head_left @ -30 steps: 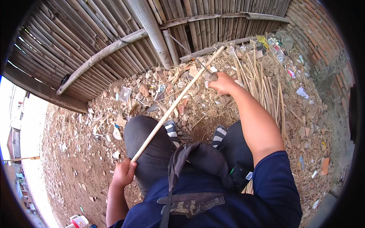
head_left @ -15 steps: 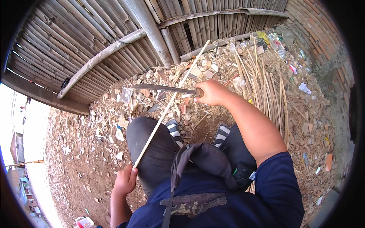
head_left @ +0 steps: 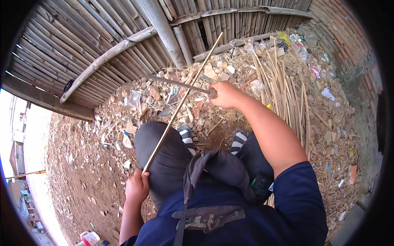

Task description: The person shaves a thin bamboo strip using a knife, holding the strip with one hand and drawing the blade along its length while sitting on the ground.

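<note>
My left hand (head_left: pixel 137 186) is closed round the near end of a long, pale bamboo strip (head_left: pixel 167 130), beside my left knee. The strip slants up and away to the right over that knee, its far tip close to the bamboo wall. In my right hand (head_left: pixel 223 95) is the short handle of a machete (head_left: pixel 174 82), gripped from the right. Its long dark blade points left and crosses the strip's upper part, seemingly against it; whether the edge bites in cannot be made out.
A bundle of split bamboo strips (head_left: pixel 287 98) lies on the ground to the right. A bamboo slat wall (head_left: pixel 98 41) stands ahead, a brick wall (head_left: pixel 349 37) at the right. Rubble and litter cover the ground around my sandalled feet (head_left: pixel 237 142).
The machete has tilted, its tip rising toward the wall, and my right hand has turned slightly upward. The bamboo strip has shifted a little away from me and rolled, showing a narrower edge.
</note>
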The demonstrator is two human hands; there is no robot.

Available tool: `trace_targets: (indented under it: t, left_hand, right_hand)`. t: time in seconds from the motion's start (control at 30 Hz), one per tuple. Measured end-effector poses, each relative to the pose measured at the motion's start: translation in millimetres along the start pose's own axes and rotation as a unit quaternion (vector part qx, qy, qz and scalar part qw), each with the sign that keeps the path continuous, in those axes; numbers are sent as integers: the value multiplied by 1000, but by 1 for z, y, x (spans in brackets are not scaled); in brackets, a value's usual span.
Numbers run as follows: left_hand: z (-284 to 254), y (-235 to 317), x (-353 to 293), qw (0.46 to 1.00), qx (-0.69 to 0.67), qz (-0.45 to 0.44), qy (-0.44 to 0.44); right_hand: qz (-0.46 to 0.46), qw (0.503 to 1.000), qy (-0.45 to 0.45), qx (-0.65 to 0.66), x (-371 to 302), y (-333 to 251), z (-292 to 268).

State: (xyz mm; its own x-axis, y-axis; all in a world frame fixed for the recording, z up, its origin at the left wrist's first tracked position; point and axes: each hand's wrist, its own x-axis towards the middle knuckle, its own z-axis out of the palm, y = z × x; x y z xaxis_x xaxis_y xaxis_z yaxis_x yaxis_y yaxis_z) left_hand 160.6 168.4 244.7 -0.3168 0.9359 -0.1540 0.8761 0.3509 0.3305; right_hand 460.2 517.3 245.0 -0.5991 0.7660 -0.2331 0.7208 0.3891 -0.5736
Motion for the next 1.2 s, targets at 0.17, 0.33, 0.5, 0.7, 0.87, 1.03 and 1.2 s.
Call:
trace_targets:
  t: [0.17,0.33,0.5,0.7,0.87,1.03,1.2]
  left_hand:
    - [-16,17,-5,996,80,-40,-14]
    - [9,-1,-1,997,63,-9,34]
    - [-12,13,0,994,107,-22,7]
    - [1,-3,-1,997,77,-15,0]
    - [-6,6,4,996,82,-19,-1]
    - [2,4,-4,995,92,-11,34]
    - [-2,12,1,993,109,-24,28]
  right_hand:
    - [-7,999,-2,-44,-5,-6,3]
    - [-11,999,-47,-23,-2,-16,6]
    - [24,1000,-8,1,9,15,6]
    - [-24,993,-113,25,-2,-26,13]
    - [28,999,-15,22,4,10,5]
    - [-38,993,-91,-71,-16,-39,6]
    - [56,998,-28,5,7,25,-3]
